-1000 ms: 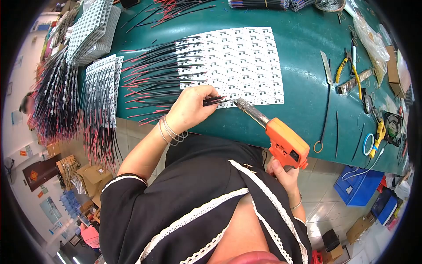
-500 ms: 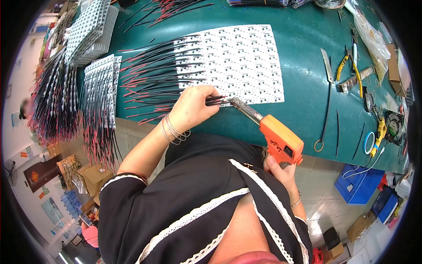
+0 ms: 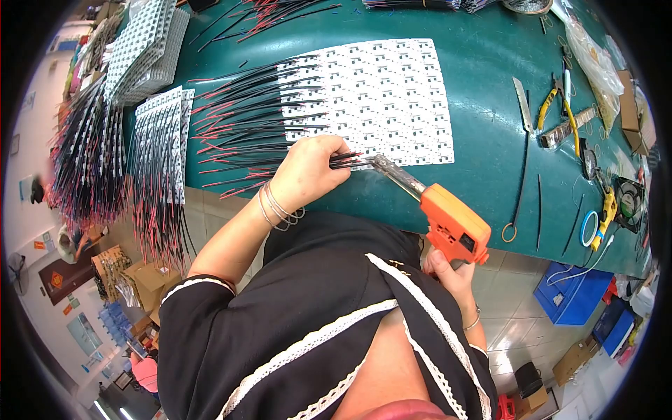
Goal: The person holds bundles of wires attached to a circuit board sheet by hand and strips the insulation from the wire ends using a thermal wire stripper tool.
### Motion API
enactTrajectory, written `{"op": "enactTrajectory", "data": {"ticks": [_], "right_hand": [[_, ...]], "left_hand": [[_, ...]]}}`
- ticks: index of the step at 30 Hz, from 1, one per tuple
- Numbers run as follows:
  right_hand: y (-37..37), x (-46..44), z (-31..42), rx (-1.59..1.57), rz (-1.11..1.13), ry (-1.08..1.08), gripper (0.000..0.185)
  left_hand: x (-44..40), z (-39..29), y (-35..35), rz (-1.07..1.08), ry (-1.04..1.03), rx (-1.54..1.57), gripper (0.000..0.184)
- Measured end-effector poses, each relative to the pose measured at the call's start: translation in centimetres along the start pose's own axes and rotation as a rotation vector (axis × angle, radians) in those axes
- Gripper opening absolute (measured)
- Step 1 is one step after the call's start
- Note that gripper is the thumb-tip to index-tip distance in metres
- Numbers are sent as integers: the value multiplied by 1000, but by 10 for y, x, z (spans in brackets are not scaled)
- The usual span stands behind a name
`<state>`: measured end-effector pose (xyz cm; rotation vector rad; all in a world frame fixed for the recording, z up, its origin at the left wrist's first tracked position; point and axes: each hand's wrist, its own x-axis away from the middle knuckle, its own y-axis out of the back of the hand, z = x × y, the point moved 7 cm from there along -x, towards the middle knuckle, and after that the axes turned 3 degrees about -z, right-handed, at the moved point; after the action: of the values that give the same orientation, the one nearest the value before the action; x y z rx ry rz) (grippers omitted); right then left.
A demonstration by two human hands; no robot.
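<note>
A white circuit board panel (image 3: 392, 91) lies on the green table mat, with rows of small dark parts. Black and red wires (image 3: 245, 115) stretch leftward from its left side. My left hand (image 3: 311, 168) is closed at the panel's lower edge, pinching a few wires whose ends stick out past the fingertips. In my right hand (image 3: 448, 269), the grip of an orange soldering gun (image 3: 455, 224) is held. Its metal barrel points up and left, with the dark tip close to those wire ends; whether it touches them I cannot tell.
Stacked panels (image 3: 150, 52) and wired boards (image 3: 159, 140) hang over the table's left edge. To the right lie yellow-handled pliers (image 3: 548, 105), a blade (image 3: 522, 103), a tape roll (image 3: 589, 227) and a small fan (image 3: 628, 203). A blue bin (image 3: 570, 294) stands on the floor.
The soldering gun and my right hand have shifted slightly right and down. My left hand stays almost where it was, still pinching the wires.
</note>
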<state>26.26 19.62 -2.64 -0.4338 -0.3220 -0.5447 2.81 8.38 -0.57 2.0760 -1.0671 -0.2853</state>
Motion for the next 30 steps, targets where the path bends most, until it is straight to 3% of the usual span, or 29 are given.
{"op": "enactTrajectory", "data": {"ticks": [4,7,10,25,28,30], "right_hand": [[0,0,3,-34,1,9,25],[-2,0,1,41,-7,-28,35],[-1,0,-1,27,22,-10,26],[3,-3,4,-83,-1,30,22],[4,-4,3,-29,6,3,43],[4,-6,5,-35,9,11,44]], "left_hand": [[-3,-2,0,45,-13,-11,16],[-5,-2,-1,82,-12,-7,15],[-6,-5,0,107,-15,-27,15],[-4,-4,-2,75,-83,15,13],[-3,1,-1,75,-58,135,11],[-1,7,0,42,-45,309,10]]}}
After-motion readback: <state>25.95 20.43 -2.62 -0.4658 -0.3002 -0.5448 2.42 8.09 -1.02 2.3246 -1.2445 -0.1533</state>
